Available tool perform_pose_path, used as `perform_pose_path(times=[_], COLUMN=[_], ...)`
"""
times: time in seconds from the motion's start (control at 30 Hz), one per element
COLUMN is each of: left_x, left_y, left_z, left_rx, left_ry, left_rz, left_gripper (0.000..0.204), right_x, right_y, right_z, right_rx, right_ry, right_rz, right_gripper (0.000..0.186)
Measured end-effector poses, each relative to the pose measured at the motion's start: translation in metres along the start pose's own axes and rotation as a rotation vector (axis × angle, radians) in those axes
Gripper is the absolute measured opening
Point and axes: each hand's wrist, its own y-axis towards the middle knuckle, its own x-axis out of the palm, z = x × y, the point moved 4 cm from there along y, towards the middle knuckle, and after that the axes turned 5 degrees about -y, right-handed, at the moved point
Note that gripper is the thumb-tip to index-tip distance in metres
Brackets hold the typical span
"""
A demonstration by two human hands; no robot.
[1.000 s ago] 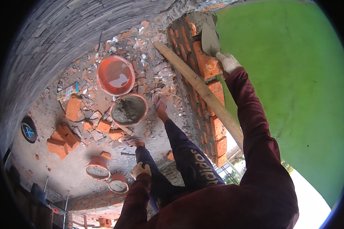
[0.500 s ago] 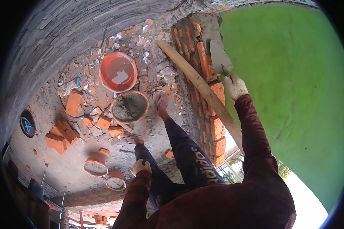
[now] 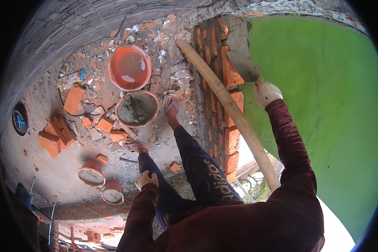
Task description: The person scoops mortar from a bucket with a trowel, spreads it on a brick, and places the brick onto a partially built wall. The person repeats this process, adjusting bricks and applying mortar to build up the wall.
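In a pale work glove, my right hand [image 3: 266,93] is closed round the handle of a trowel [image 3: 251,72]. Its blade lies against wet grey mortar [image 3: 238,42] at the far end of a brick wall [image 3: 232,138], and the blade's edges blend into the mortar. Next to the blade, bare orange brick [image 3: 232,74] shows. My left hand [image 3: 147,179], gloved too, rests on my left leg near the knee with its fingers apart and nothing in it.
A bamboo pole [image 3: 222,96] leans diagonally along the wall, beside a green wall surface [image 3: 315,96]. Left of my feet stand a mortar tub [image 3: 156,101], a red basin of water [image 3: 112,77] and two small buckets [image 3: 92,167]. Loose bricks [image 3: 50,144] and rubble cover the ground.
My right hand has shifted slightly right, and the trowel blade has tilted from showing its broad face to lying against the mortar. My left hand stays on my leg; the view has shifted.
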Motion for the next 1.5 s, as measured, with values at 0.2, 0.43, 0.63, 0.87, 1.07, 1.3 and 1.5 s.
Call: perform_pose_path(times=[0.2,0.43,0.63,0.87,1.07,1.3,1.5], left_x=[0.008,0.025,0.017,0.022,0.015,0.022,0.019], left_y=[-0.004,-0.008,-0.006,-0.007,-0.005,-0.016,-0.017], left_z=[-0.001,-0.001,0.004,-0.004,-0.015,-0.028,-0.043], left_rx=[0.002,-0.017,0.012,-0.020,0.048,0.027,0.102], left_ry=[-0.037,-0.077,-0.059,-0.114,-0.101,-0.134,-0.097], left_rz=[0.028,0.065,0.043,0.026,0.057,0.100,0.107], left_gripper=[0.050,0.045,0.047,0.045,0.045,0.044,0.043], right_x=[-0.083,-0.151,-0.068,-0.016,0.051,0.020,0.089], right_y=[0.101,0.173,0.173,0.000,-0.016,-0.101,-0.063], right_z=[-0.073,-0.120,-0.069,0.014,0.032,-0.059,-0.260], right_rx=[-0.263,-0.195,-0.361,0.070,0.469,0.162,-0.427], right_ry=[-0.580,-0.819,-0.719,0.169,1.145,0.695,0.093], right_rz=[-0.108,-0.089,-0.344,-0.349,-0.307,-0.206,-0.194], right_gripper=[0.026,0.035,0.031,0.039,0.032,0.037,0.035])
